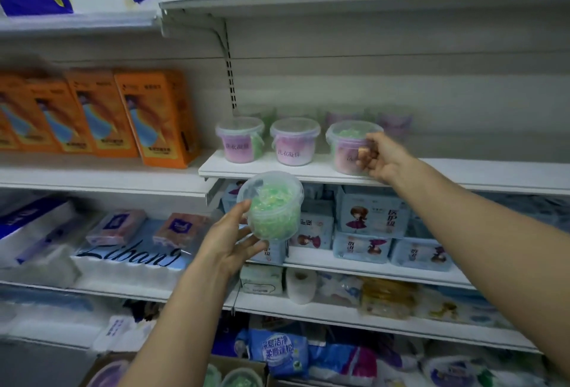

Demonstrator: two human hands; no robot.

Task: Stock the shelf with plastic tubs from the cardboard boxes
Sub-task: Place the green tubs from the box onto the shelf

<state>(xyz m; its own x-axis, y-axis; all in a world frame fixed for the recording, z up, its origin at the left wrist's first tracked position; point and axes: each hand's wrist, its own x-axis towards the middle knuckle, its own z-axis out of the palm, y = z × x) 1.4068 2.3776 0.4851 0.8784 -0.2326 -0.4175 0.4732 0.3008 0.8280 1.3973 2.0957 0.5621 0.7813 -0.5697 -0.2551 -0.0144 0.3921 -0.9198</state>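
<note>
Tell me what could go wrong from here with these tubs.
1. The left hand holds the clear plastic tub of green filling tilted, off the shelf; it may slip and drop.
2. The right hand grips the clear lidded pink-and-green tub near the front edge of the white shelf; a nudge might tip it off.

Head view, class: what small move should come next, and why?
Probably the right hand releases its tub, since it already seems to stand upright on the shelf, while the left hand holds a green tub ready.
</note>
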